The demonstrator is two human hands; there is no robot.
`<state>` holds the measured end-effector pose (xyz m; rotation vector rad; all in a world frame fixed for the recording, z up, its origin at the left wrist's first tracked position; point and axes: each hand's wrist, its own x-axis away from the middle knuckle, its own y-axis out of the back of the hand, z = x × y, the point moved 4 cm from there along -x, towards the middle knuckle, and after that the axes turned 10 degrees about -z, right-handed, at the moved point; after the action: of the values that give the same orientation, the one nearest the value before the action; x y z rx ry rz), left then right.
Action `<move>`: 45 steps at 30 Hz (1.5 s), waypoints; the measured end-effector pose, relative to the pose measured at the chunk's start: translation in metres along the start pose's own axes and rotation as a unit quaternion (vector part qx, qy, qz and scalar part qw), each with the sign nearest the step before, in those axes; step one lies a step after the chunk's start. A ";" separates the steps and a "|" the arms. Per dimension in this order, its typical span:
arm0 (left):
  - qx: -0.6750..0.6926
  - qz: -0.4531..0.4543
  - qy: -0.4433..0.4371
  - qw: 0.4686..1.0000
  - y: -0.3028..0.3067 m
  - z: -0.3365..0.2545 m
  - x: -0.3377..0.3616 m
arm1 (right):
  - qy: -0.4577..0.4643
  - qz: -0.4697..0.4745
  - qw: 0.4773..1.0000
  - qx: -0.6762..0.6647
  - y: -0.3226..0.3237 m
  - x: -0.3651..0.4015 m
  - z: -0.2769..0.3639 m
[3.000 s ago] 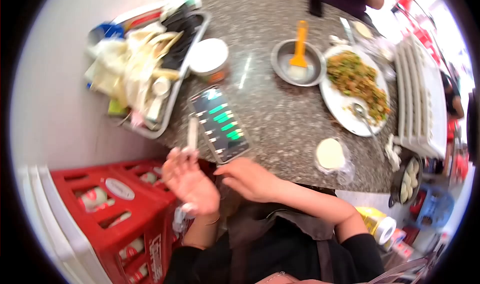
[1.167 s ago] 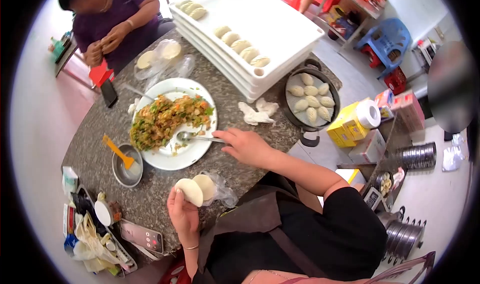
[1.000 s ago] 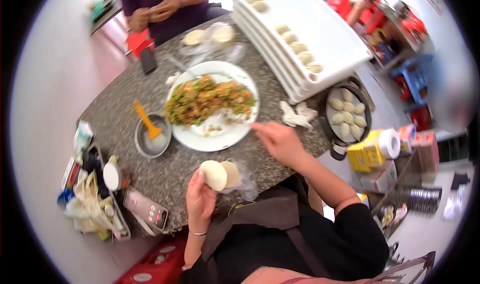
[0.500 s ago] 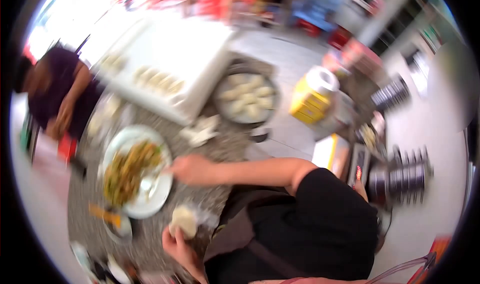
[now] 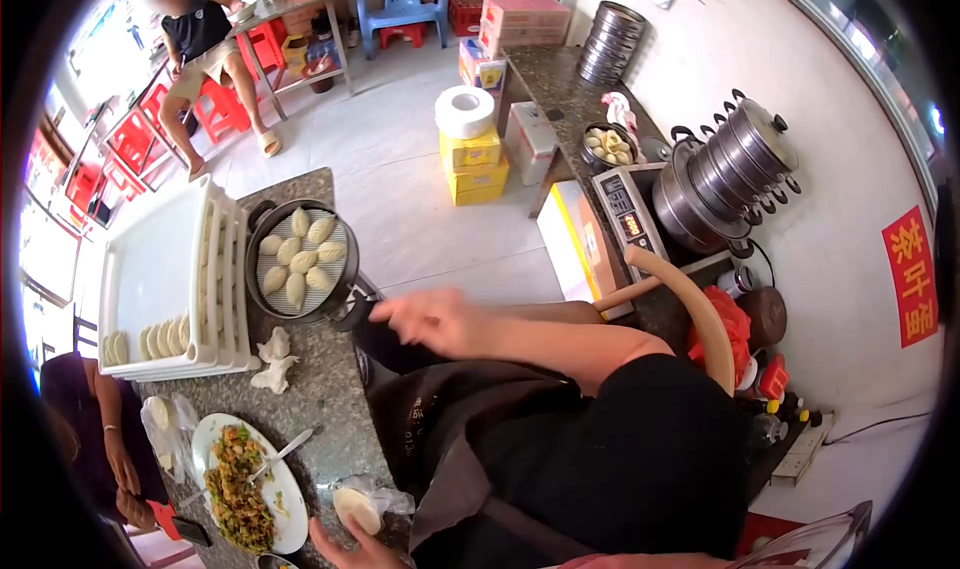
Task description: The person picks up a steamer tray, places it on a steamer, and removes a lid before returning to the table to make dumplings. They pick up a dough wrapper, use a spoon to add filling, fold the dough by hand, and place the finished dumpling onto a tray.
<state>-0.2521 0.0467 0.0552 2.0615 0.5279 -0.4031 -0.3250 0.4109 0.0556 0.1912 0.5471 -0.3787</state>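
My left hand [image 5: 362, 552] is at the bottom, its fingers at the near edge of a round dough wrapper [image 5: 357, 510]; most of the palm is cut off by the frame. Clear plastic [image 5: 392, 498] lies beside the wrapper. My right hand [image 5: 428, 324], blurred by motion, is above my lap with its fingers stretched out and nothing seen in them. An oval plate [image 5: 290, 509] bears chopped filling [image 5: 240, 479] and a spoon [image 5: 285, 453]. Beyond my right hand stands a round steamer [image 5: 352, 269] with several leaf-shaped dumplings [image 5: 303, 261].
Stacked white trays [image 5: 160, 239] with dumplings stand on the stone counter [image 5: 345, 409], near crumpled dough pieces [image 5: 274, 361]. A person [image 5: 115, 449] sits across; another [image 5: 200, 39] sits farther off. A scale [image 5: 625, 209] and metal steamers [image 5: 735, 164] are at the right, near a curved wooden bar [image 5: 690, 304].
My right hand has left the spoon at the filling plate and moved toward the steamer side. The view has turned toward the room's right side. My left hand stays by the wrapper.
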 end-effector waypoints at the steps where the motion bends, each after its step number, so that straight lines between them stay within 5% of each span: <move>1: 0.065 -0.013 0.046 0.997 0.004 0.002 -0.001 | -0.112 -0.047 0.992 0.042 0.032 -0.004 0.000; 3: 0.193 -0.045 0.137 0.971 0.005 0.008 -0.005 | -0.171 -0.206 0.962 0.052 0.091 -0.002 -0.042; 8: 0.203 -0.069 0.074 0.974 -0.022 -0.049 -0.017 | -0.129 -0.385 0.913 0.052 0.250 -0.028 -0.140; 9: 0.198 -0.019 0.120 0.973 -0.036 -0.058 -0.016 | -0.116 -0.451 0.878 0.106 0.292 -0.037 -0.153; 10: 0.219 0.009 0.118 0.969 -0.051 -0.076 -0.015 | -0.105 -0.538 0.836 0.023 0.334 -0.045 -0.175; 12: 0.291 0.085 0.086 0.949 -0.090 -0.110 -0.012 | -0.091 -0.615 0.779 0.083 0.427 -0.057 -0.212; 13: 0.355 0.133 0.144 0.914 -0.107 -0.138 -0.005 | -0.079 -0.641 0.753 0.122 0.472 -0.059 -0.232; 15: 0.390 0.205 0.107 0.891 -0.130 -0.197 -0.004 | -0.076 -0.575 0.670 0.463 0.555 -0.043 -0.251; 17: 0.389 0.248 0.117 0.880 -0.155 -0.217 -0.002 | -0.230 -0.516 0.611 0.554 0.616 -0.023 -0.245; 18: 0.387 0.283 0.132 0.868 -0.171 -0.225 0.000 | -0.141 -0.586 0.587 0.540 0.645 -0.002 -0.262; 21: 0.377 0.327 0.216 0.839 -0.207 -0.249 -0.001 | -0.456 -0.456 0.504 0.575 0.694 0.038 -0.288; 22: 0.383 0.348 0.202 0.831 -0.215 -0.263 -0.003 | -0.491 -0.437 0.491 0.572 0.711 0.053 -0.312; 23: 0.371 0.344 0.207 0.837 -0.222 -0.273 -0.008 | -0.499 -0.370 0.522 0.585 0.707 0.054 -0.311; 28: 0.364 0.347 0.181 0.845 -0.250 -0.283 -0.013 | -0.537 -0.258 0.483 0.642 0.740 0.067 -0.334; 29: 0.331 0.350 0.205 0.852 -0.248 -0.287 -0.018 | -0.501 -0.252 0.518 0.646 0.761 0.087 -0.353; 31: 0.354 0.360 0.230 0.832 -0.249 -0.279 -0.019 | -0.484 -0.405 0.698 0.339 0.767 0.109 -0.376; 32: 0.371 0.356 0.242 0.822 -0.249 -0.278 -0.021 | -0.458 -0.308 0.682 0.480 0.779 0.103 -0.385; 34: 0.397 0.339 0.243 0.817 -0.244 -0.270 -0.024 | -0.506 -0.294 0.670 0.456 0.772 0.087 -0.386; 40: 0.402 0.187 0.192 0.876 -0.207 -0.254 -0.052 | -0.476 -0.354 0.649 0.476 0.755 0.063 -0.376; 45: 0.409 0.026 0.240 0.880 -0.186 -0.217 -0.071 | -0.442 -0.345 0.655 0.507 0.744 0.025 -0.352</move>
<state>-0.3921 0.3058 0.0655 3.0288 0.6605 -0.0572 -0.1736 1.1803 -0.1963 0.8352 -0.6931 -1.4316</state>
